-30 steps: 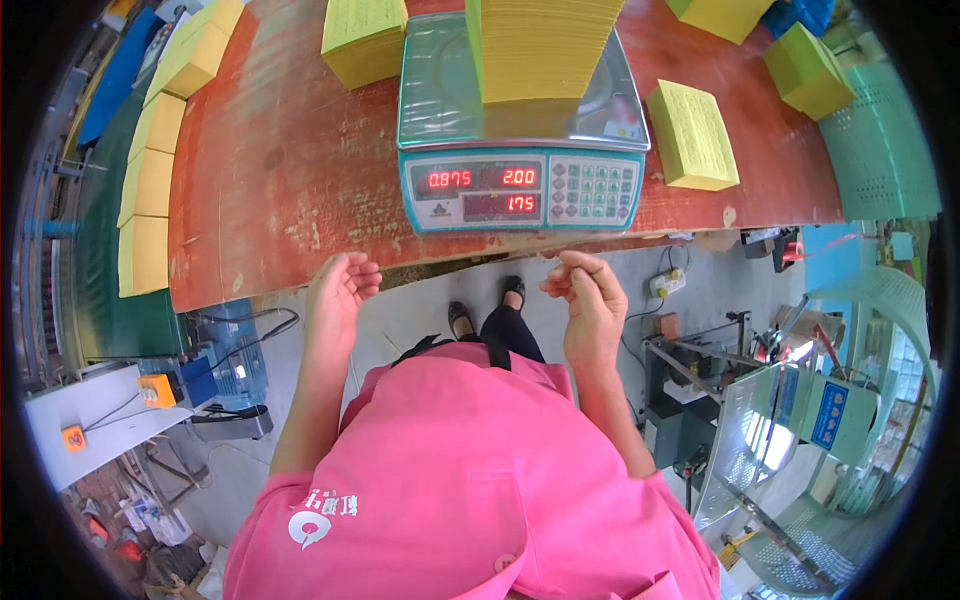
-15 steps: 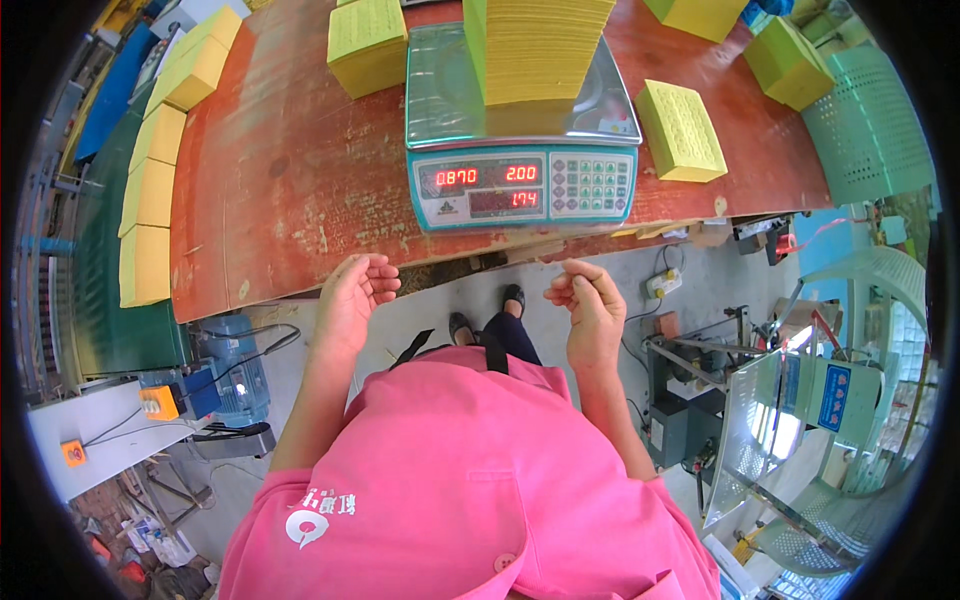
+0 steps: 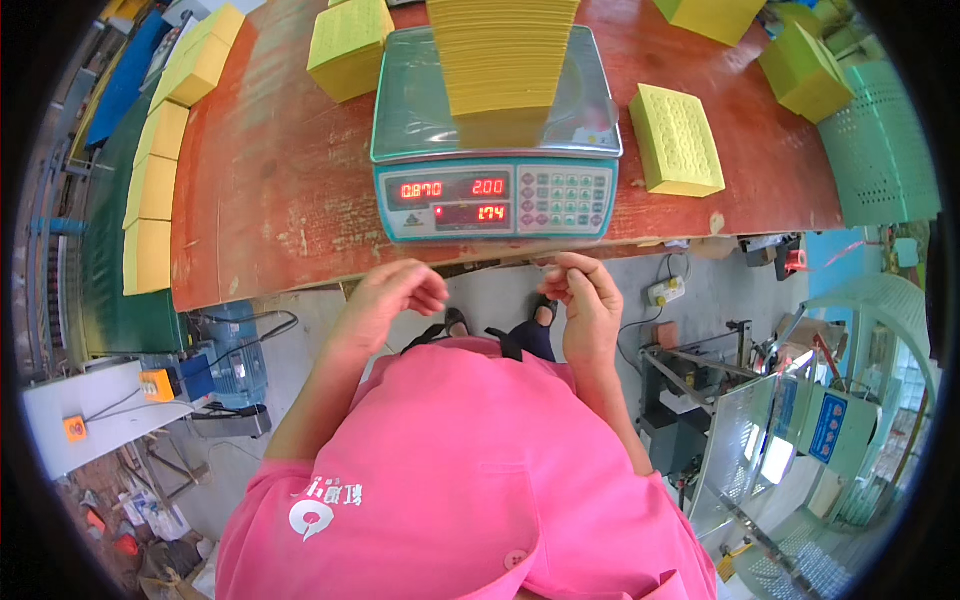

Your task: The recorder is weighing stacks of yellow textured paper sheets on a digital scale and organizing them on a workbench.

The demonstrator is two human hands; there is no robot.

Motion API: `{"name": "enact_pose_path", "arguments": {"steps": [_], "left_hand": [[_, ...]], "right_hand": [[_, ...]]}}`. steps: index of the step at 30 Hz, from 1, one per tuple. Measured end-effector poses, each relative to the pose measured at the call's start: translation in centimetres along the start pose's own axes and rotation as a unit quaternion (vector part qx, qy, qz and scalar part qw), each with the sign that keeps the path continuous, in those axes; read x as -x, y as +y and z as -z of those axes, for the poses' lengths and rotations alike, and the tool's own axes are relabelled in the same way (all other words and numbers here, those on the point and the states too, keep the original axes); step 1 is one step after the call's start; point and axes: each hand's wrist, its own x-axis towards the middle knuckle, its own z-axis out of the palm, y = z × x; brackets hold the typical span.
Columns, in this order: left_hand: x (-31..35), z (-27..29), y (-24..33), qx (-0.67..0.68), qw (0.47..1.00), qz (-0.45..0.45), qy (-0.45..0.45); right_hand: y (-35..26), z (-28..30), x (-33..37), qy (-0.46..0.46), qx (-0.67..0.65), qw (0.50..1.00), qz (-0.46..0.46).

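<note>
A teal digital scale (image 3: 568,228) with a steel pan stands at the table's near edge, its red display lit. On the pan rests a tall stack of yellow paper sheets (image 3: 505,60), cut off by the top of the view. My left hand (image 3: 400,297) hovers just below the table edge, fingers loosely bent and apart, holding nothing visible. To its right, in front of the scale, my right hand (image 3: 590,305) has thumb and forefinger pinched together. Whether anything small sits in that pinch cannot be made out. Neither hand touches the scale or the stack.
On the worn red table (image 3: 270,190), yellow paper blocks (image 3: 676,140) stand right of the scale, another block (image 3: 350,50) left of it, and several line the left edge (image 3: 148,255). A blue motor (image 3: 238,360) sits below left; a metal-framed machine (image 3: 740,440) stands right.
My left hand has moved right, toward the middle. My right hand stays nearly in place. The view has shifted slightly, so the scale appears lower and further left; its display figures are unchanged.
</note>
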Motion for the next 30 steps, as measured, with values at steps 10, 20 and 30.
{"name": "enact_pose_path", "arguments": {"steps": [10, 20, 30], "left_hand": [[-9.7, -18.9, 2.1, -0.373, 0.908, -0.152, -0.115], [-19.5, -27.5, 7.3, -0.577, 0.656, -0.478, 0.091], [-21.7, -27.6, 6.2, -0.588, 0.709, -0.372, 0.112]], "right_hand": [[-6.2, 12.1, -4.4, 0.033, 0.021, 0.999, -0.019], [-9.9, 17.8, -7.7, 0.016, 0.019, 0.999, -0.035], [-10.3, 20.0, -8.8, 0.012, -0.009, 0.999, -0.049]]}}
